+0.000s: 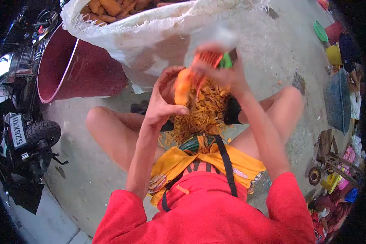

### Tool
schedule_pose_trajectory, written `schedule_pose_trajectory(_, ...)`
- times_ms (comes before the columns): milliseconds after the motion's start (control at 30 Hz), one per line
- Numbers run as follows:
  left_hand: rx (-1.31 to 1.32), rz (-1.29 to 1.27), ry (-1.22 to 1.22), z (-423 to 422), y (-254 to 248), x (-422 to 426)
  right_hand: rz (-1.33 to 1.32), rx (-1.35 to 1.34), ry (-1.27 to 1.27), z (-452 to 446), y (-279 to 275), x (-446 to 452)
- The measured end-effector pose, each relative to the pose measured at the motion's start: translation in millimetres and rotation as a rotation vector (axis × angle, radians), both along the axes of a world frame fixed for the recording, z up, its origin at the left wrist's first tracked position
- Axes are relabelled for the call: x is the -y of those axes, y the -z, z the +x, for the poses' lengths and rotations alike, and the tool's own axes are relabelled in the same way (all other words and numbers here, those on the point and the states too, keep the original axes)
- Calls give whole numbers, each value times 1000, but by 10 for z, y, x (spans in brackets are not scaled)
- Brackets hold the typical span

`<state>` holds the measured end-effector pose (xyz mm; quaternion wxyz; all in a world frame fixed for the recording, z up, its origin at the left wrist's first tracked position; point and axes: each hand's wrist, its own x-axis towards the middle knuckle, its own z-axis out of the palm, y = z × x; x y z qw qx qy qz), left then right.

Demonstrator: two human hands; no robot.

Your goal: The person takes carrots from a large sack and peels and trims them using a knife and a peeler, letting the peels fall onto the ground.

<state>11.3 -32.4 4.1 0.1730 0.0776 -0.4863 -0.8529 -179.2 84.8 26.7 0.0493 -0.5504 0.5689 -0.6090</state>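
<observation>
My left hand [162, 95] is closed around a peeled, bright orange carrot [182, 87]. My right hand [227, 77], smeared by motion, grips what looks like an orange-red slotted peeler [209, 59] just right of the carrot. Whether its edge touches the carrot I cannot tell. Something green [225, 61] shows at that hand, and a pale blur [220, 35] lies beyond it. Beneath both hands, between my legs, a heap of orange peelings [209, 107] covers the floor. Part of a dark green rounded thing [191, 144] shows at the heap's near side.
A white woven sack [150, 44] of unpeeled carrots [110, 7] stands in front. Left of it is a dark red tub [85, 69]. A motorcycle wheel [44, 136] is at the far left. On the right stand a blue-grey basin [337, 101] and a small wheeled cart [333, 162].
</observation>
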Motion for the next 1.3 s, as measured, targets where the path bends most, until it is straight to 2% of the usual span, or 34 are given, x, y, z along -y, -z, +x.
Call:
schedule_pose_trajectory(33, 0, 21, 5, 71, -3, -47, -1, 511, -46, -31, 15, -4)
schedule_pose_trajectory(67, 15, 35, 14, 122, 3, -95, 73, 257, 150, -283, 92, 16)
schedule_pose_trajectory(133, 41, 20, -38, 67, -33, -62, -18, 471, 27, -275, -63, 11)
schedule_pose_trajectory(167, 68, 10, -54, 56, 4, -48, -21, 465, 23, -179, -99, 10)
schedule_pose_trajectory(233, 88, -33, -20, 38, -45, -23, 8, -39, -10, 43, -118, -4)
schedule_pose_trajectory(267, 111, -77, 22, 18, -53, -2, 3, -41, -12, 5, -101, 18)
schedule_pose_trajectory(300, 74, -184, 14, 25, 4, 30, 51, 149, -10, -51, -58, 25)
schedule_pose_trajectory(333, 90, -177, 22, 68, 45, 10, 105, 351, -2, -85, -7, -1)
schedule_pose_trajectory(400, 31, -31, 83, 64, 60, 3, 107, 348, 57, -222, -43, -12)
schedule_pose_trajectory(467, 40, -12, 27, -9, 21, -27, -30, 602, -161, -129, -110, -22)
schedule_pose_trajectory(500, 62, 17, -31, -17, 2, -43, 53, 265, -49, 36, -182, -36)
schedule_pose_trajectory(600, -22, -120, -29, 4, 41, -11, -16, 255, -50, -6, -46, -21)
schedule_pose_trajectory(633, -5, -112, -19, 61, 47, -51, 82, 509, 30, -138, 39, 10)
schedule_pose_trajectory(667, -2, -61, -14, 88, 41, -83, 102, 254, 126, -334, 78, 12)
schedule_pose_trajectory(733, -27, 24, -16, 26, -2, -74, -1, 454, 36, -218, -59, 13)
schedule_pose_trajectory(767, -24, 15, -46, -26, 8, -79, -1, 450, 32, -96, -117, -8)
schedule_pose_trajectory(833, -12, -32, -38, -11, 10, -43, 13, -21, -45, 111, -182, -48)
schedule_pose_trajectory(867, 3, -78, -21, 3, 19, -19, 9, -18, -47, 33, -129, -8)
schedule_pose_trajectory(900, -18, -174, -8, 23, 9, 6, 20, 261, -30, -97, -21, 29)
schedule_pose_trajectory(933, 0, -165, 4, 81, 16, -34, 34, 546, -4, -171, 35, 21)
schedule_pose_trajectory(967, 9, -102, -3, 85, 12, -46, 80, 333, 121, -321, 31, 1)
schedule_pose_trajectory(1000, 7, -45, -14, 50, -8, -31, 75, 324, 123, -276, -36, -9)
schedule_pose_trajectory(1067, 10, -49, -30, 16, -9, -28, 17, 403, -50, -28, -171, -33)
schedule_pose_trajectory(1100, 14, -84, -30, 12, 25, -18, -17, 38, -29, 44, -140, -20)
schedule_pose_trajectory(1133, 17, -122, -27, -4, 62, 13, -21, 36, -33, 12, -102, 3)
schedule_pose_trajectory(1200, -18, -114, 40, 27, 140, 65, 54, 493, -38, -80, 35, -9)
schedule_pose_trajectory(1233, -62, -104, 109, 49, 149, 56, 101, 327, 116, -249, -4, -7)
schedule_pose_trajectory(1300, -41, -51, 77, 15, 120, -30, 41, 400, 66, -220, -39, -19)
